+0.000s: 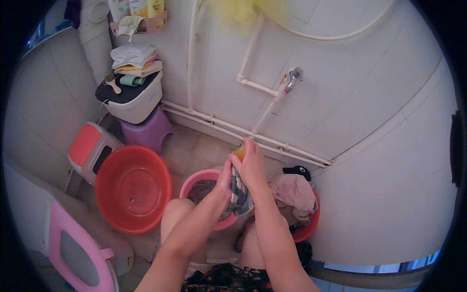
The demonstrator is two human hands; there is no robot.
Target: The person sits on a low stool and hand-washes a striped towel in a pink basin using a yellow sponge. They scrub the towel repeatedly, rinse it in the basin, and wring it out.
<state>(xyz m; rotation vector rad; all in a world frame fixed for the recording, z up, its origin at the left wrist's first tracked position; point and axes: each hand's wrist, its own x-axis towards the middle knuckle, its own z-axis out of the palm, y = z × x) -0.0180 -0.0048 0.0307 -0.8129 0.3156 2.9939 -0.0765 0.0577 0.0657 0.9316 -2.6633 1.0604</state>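
Observation:
My left hand point(224, 176) and my right hand point(250, 160) are raised close together over a pink basin point(188, 182). Between them hangs a wet-looking, blue-grey and white patterned cloth point(239, 193), gripped by both hands. A yellowish piece, possibly a bar of soap point(239, 153), shows between the palms near the fingertips, mostly under my right hand. Dark grey fabric point(201, 189) lies in the pink basin. To the right, a pink garment point(294, 192) and other clothes are heaped in a red basin point(314, 222).
A large red basin point(160, 189) with a wet bottom stands left, beside a toilet with a pink seat point(54, 237). Behind are a lidded bin point(84, 144) and a purple stool point(147, 129) bearing a white tub point(140, 106). White pipes point(226, 124) and a tap point(293, 80) line the wall.

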